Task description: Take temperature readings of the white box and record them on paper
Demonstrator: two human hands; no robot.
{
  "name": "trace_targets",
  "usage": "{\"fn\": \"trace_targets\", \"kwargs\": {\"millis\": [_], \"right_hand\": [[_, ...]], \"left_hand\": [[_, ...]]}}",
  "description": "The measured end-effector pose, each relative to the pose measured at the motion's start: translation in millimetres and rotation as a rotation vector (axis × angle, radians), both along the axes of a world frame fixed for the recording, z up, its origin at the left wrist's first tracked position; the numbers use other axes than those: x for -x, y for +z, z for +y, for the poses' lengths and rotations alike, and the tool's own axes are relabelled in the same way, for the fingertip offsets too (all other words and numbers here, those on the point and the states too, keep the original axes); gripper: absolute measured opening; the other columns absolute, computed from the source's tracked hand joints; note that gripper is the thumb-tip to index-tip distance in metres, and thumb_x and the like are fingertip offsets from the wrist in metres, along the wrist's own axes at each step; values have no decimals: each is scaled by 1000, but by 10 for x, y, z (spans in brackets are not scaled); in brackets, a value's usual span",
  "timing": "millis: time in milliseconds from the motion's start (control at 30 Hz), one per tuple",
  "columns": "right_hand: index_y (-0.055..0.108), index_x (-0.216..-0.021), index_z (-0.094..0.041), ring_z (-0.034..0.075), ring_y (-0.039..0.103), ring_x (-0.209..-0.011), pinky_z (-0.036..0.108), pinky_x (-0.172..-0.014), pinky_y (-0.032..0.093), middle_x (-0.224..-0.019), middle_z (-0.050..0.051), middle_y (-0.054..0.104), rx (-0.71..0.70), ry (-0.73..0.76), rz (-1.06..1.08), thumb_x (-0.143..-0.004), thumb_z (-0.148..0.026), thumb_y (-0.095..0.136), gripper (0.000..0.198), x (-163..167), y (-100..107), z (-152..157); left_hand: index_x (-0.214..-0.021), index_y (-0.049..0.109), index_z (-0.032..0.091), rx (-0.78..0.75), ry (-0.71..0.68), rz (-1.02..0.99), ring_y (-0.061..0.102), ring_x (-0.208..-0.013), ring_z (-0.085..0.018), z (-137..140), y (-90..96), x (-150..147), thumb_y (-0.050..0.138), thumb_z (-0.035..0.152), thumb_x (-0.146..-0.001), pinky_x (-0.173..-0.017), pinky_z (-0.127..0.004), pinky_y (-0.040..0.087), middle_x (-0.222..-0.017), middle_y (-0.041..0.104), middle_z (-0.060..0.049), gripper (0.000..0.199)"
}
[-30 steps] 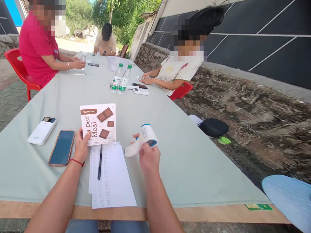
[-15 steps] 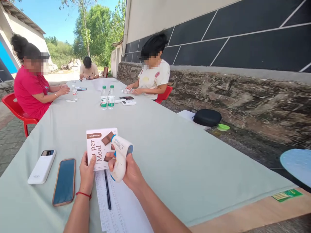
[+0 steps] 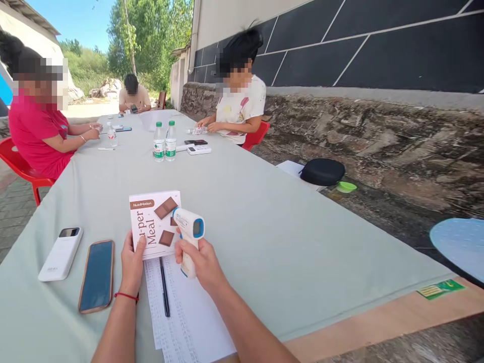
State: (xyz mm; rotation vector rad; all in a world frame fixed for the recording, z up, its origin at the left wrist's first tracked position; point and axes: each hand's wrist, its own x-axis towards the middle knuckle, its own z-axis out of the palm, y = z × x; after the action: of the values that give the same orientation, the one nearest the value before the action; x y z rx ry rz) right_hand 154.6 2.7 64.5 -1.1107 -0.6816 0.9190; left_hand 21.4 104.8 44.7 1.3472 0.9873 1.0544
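My left hand (image 3: 132, 262) grips the lower left edge of a white box (image 3: 155, 222) printed with chocolate squares and "Meal", held upright above the table. In my right hand (image 3: 202, 259) is a white and blue infrared thermometer (image 3: 188, 227), my fingers wrapped round its handle. Its front end is close to the right side of the box; whether they touch I cannot tell. The small screen on its back faces me. Beneath the box lie printed paper sheets (image 3: 196, 322) with a black pen (image 3: 165, 287) on them.
Left of my hands lie a phone (image 3: 96, 277) and a white power bank (image 3: 60, 254). Two water bottles (image 3: 165, 141) stand further up the cloth-covered table (image 3: 287, 242). Three other people sit around it. A black case (image 3: 322, 172) is beyond the right edge.
My right hand has turned the thermometer so that its screen now faces me more. Box and left hand keep their grip, while the whole view has shifted slightly.
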Motion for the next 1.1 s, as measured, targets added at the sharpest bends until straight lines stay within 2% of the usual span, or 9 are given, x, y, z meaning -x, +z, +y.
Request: {"fn": "trace_targets", "kwargs": {"millis": [133, 333, 800, 933, 1100], "right_hand": [[58, -72, -17, 13, 46, -51, 27, -48, 38, -54, 0, 55, 57, -2, -11, -79, -52, 60, 36, 22, -162, -43], [59, -95, -17, 14, 46, -51, 27, -48, 37, -53, -3, 55, 70, -37, -47, -80, -54, 59, 40, 90, -238, -26], [57, -72, -20, 16, 49, -58, 30, -60, 42, -53, -1, 54, 145, -36, -222, -84, -49, 52, 32, 106, -219, -40], [55, -70, -20, 15, 47, -59, 28, -59, 41, -57, -1, 53, 138, -51, -191, -81, -48, 55, 30, 162, -21, -125], [57, -84, -20, 13, 46, -61, 26, -55, 40, -69, -1, 54, -1, 32, -162, -86, -43, 54, 23, 311, 529, -393]], "left_hand": [[-115, 61, 15, -25, 15, 23, 60, -113, -28, -9, 14, -8, 64, 57, -80, -95, -39, 47, -120, 66, -13, 55], [-118, 60, 15, -42, 5, 31, 60, -112, -27, -28, 33, -2, 66, 55, -77, -94, -36, 48, -121, 65, -12, 58], [-114, 59, 15, -32, 12, 56, 59, -113, -28, -13, 8, 16, 66, 58, -77, -96, -39, 47, -121, 64, -13, 57], [-111, 59, 15, -35, 2, 37, 60, -112, -28, -5, -10, 21, 67, 58, -77, -95, -39, 48, -118, 65, -12, 54], [-110, 61, 15, -27, 4, 14, 61, -111, -28, 10, -6, 14, 67, 55, -77, -95, -40, 48, -114, 67, -11, 52]]}}
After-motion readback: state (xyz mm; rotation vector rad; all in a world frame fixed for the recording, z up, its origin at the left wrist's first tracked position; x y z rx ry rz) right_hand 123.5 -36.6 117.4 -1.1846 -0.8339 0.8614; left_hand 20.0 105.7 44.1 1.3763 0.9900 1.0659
